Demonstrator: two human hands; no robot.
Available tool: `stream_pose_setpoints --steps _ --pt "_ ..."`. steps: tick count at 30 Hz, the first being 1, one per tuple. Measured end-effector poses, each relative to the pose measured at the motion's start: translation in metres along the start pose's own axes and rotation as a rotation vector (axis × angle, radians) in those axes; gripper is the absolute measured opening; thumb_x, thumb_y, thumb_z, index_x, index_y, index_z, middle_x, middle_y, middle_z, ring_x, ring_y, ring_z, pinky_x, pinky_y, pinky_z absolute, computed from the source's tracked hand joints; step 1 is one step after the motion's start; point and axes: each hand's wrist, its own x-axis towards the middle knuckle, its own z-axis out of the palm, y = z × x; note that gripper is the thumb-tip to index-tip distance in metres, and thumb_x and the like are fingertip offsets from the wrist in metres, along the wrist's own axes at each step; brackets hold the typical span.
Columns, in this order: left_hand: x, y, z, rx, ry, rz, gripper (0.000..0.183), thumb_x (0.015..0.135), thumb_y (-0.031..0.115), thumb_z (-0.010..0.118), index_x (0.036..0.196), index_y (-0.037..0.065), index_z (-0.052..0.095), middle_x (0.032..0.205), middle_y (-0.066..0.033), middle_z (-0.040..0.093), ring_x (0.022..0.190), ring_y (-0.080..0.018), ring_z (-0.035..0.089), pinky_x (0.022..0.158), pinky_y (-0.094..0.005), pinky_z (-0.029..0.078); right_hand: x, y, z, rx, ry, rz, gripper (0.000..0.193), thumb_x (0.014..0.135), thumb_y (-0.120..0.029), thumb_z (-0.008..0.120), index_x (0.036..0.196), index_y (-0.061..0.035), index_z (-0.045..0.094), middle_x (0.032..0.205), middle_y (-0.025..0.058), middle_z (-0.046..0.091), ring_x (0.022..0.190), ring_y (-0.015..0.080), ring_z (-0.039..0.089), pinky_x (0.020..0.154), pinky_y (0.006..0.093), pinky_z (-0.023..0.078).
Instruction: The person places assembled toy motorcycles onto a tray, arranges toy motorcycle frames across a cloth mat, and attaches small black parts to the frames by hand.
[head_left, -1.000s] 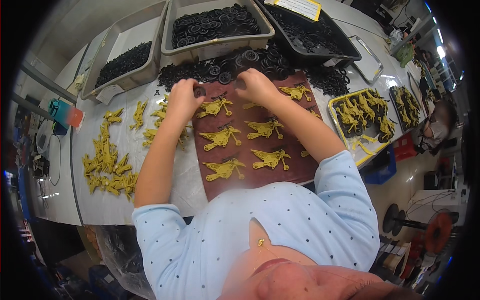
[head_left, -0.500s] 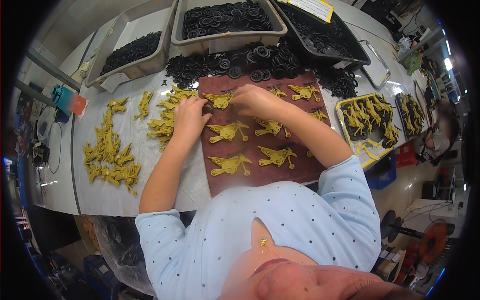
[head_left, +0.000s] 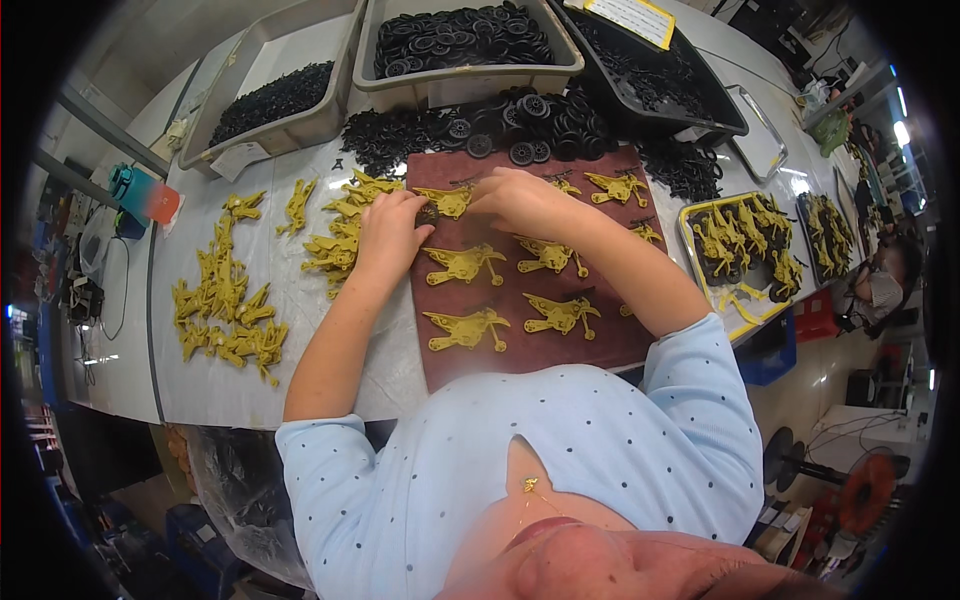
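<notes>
Several yellow toy motorcycle bodies [head_left: 466,265] lie in rows on a dark red mat [head_left: 500,367], with thin black parts along their upper edges. My left hand [head_left: 391,235] is at the mat's far left corner, thumb and fingers closed around a small black wheel [head_left: 428,213]. That wheel is at the left end of a far-row yellow body [head_left: 446,202]. Over the same body's right end, my right hand [head_left: 525,204] has its fingers bent and drawn together. What those fingertips pinch is hidden behind the hand.
Left of the mat lie piles of yellow parts [head_left: 225,300]. Loose black wheels [head_left: 535,108] are heaped behind it, below a grey bin of wheels [head_left: 470,72] and a black bin [head_left: 690,125]. A yellow-rimmed tray [head_left: 735,325] stands right; a teal bottle [head_left: 132,188] stands far left.
The whole view has shifted slightly. Both hands stay at the same yellow body, and the black wheel beside my left fingers sits closer against it.
</notes>
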Motion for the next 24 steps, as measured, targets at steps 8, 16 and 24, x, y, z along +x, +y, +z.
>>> stream_pose_setpoints --steps 8,16,24 --pt "0.000 0.004 -0.002 0.040 0.015 -0.004 0.041 0.067 0.015 0.076 0.106 0.006 0.066 0.105 -0.0070 0.063 0.101 -0.0264 0.056 0.088 -0.0385 0.042 0.004 0.000 0.001 -0.096 0.000 -0.024 0.031 0.067 -0.013 0.073 0.097 -0.0086 0.069 0.100 0.0050 0.063 0.098 0.0246 0.056 0.085 0.0358 0.046" --pt "-0.001 0.000 -0.003 0.033 0.026 -0.027 0.040 0.068 0.018 0.076 0.105 0.006 0.067 0.104 -0.0075 0.064 0.100 -0.0270 0.056 0.087 -0.0392 0.042 -0.003 0.003 0.008 -0.075 0.052 0.051 0.030 0.067 -0.019 0.074 0.096 -0.0108 0.070 0.092 0.0052 0.061 0.096 0.0257 0.056 0.083 0.0364 0.046" --pt "0.005 0.005 -0.005 0.090 -0.040 -0.032 0.038 0.068 0.018 0.076 0.103 0.006 0.068 0.101 -0.0080 0.065 0.098 -0.0279 0.056 0.085 -0.0396 0.043 -0.003 0.003 0.010 0.009 0.039 0.107 0.030 0.070 -0.013 0.071 0.100 -0.0126 0.069 0.093 0.0077 0.059 0.095 0.0281 0.054 0.085 0.0381 0.044"
